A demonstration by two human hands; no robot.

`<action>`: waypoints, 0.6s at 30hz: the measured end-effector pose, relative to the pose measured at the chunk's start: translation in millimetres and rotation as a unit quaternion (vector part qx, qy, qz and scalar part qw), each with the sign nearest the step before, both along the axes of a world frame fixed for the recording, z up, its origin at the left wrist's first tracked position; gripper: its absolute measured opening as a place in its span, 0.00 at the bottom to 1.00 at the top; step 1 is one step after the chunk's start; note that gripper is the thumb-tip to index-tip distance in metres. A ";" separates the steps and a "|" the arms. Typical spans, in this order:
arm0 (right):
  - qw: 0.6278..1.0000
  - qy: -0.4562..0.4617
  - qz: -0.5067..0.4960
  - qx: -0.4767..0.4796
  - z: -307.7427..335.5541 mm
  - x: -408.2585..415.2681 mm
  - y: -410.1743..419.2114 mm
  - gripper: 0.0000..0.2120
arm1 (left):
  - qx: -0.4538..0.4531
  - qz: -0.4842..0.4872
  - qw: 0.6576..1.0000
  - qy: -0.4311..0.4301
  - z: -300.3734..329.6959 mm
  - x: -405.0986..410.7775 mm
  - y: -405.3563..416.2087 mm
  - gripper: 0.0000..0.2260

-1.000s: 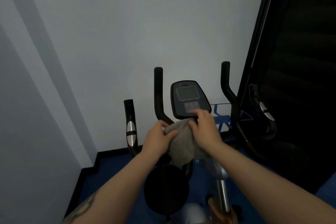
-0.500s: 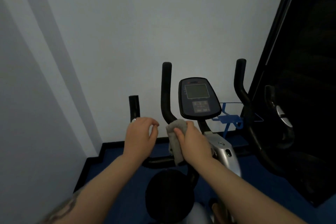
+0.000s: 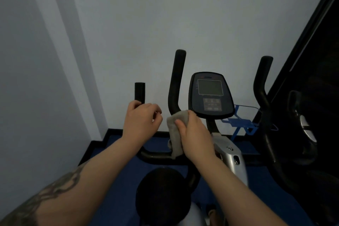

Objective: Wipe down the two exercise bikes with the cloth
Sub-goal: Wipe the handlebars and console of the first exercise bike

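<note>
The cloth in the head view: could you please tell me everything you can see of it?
The cloth is a grey-beige rag, soft and towel-like by its look, bunched into a rumpled, roughly upright wad. The right hand grips it, thumb across its front and fingers curled round it, and hides its right side. It sits just below the console, at the bend of the left inner handlebar, with its lower end hanging down to the horizontal bar. The left hand does not touch it.
</note>
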State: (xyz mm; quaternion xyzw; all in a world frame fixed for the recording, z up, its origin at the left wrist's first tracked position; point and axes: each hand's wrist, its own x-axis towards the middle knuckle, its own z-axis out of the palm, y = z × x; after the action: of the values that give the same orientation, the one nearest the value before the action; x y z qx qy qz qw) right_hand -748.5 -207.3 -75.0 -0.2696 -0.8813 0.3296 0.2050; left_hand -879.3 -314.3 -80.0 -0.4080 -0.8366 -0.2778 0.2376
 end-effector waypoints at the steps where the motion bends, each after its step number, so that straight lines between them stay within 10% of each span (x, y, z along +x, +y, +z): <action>1: 1.000 0.004 0.004 0.005 -6.7 10.1 -2.3 0.20 | 0.015 0.001 1.000 -0.014 -1.1 1.1 -0.6 0.05; 8: 0.998 -0.045 0.031 0.011 -1.8 -1.6 8.6 0.23 | 0.109 -0.044 0.991 -0.058 -5.6 0.0 -7.0 0.06; 18: 0.974 0.149 0.153 -0.073 -2.7 28.6 6.5 0.17 | 0.155 -0.055 0.973 -0.164 -22.3 0.1 -23.2 0.22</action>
State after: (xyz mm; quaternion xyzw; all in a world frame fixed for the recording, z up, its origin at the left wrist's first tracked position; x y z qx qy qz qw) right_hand -720.0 -200.8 -77.7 -0.0942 -0.8451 0.4571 0.2606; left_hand -879.2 -337.5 -102.3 -0.3607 -0.7868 -0.4802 0.1421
